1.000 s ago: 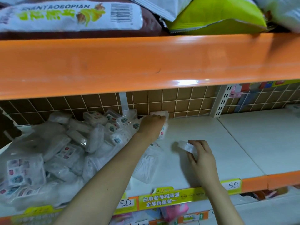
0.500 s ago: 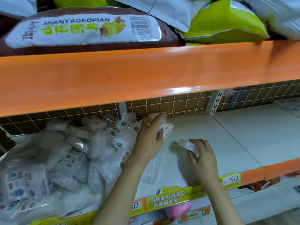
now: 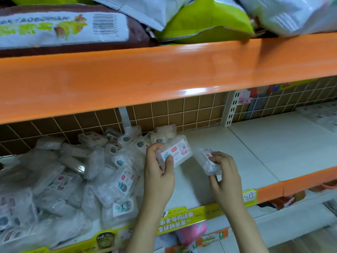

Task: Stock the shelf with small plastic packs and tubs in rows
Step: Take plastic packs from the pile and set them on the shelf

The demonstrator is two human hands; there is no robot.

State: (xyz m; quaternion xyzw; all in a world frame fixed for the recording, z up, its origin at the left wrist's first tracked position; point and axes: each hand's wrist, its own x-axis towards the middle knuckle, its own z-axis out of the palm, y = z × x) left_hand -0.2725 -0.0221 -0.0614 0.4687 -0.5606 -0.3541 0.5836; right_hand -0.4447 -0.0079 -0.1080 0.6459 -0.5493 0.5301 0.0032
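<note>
My left hand (image 3: pixel 159 172) grips a small clear plastic tub with a white label (image 3: pixel 177 152), lifted just above the white shelf (image 3: pixel 246 154). To its right, my right hand (image 3: pixel 225 172) holds a second clear plastic pack (image 3: pixel 207 161) by its end, tilted, close over the shelf. A jumbled heap of the same clear packs and tubs (image 3: pixel 102 165) fills the left part of this shelf, reaching the brown tiled back wall. A few tubs (image 3: pixel 165 131) lie at the back against the wall, behind my left hand.
The orange shelf beam (image 3: pixel 164 73) hangs low above both hands, with snack bags (image 3: pixel 206 21) on top. A perforated upright (image 3: pixel 231 108) splits the shelf; white boards stretch to the right. Yellow price strips (image 3: pixel 182 219) run along the front edge. More goods sit on the shelf below.
My left hand has drawn back from the rear of the shelf with a labelled tub in its grip. The right hand has lifted its pack slightly. The camera has tilted.
</note>
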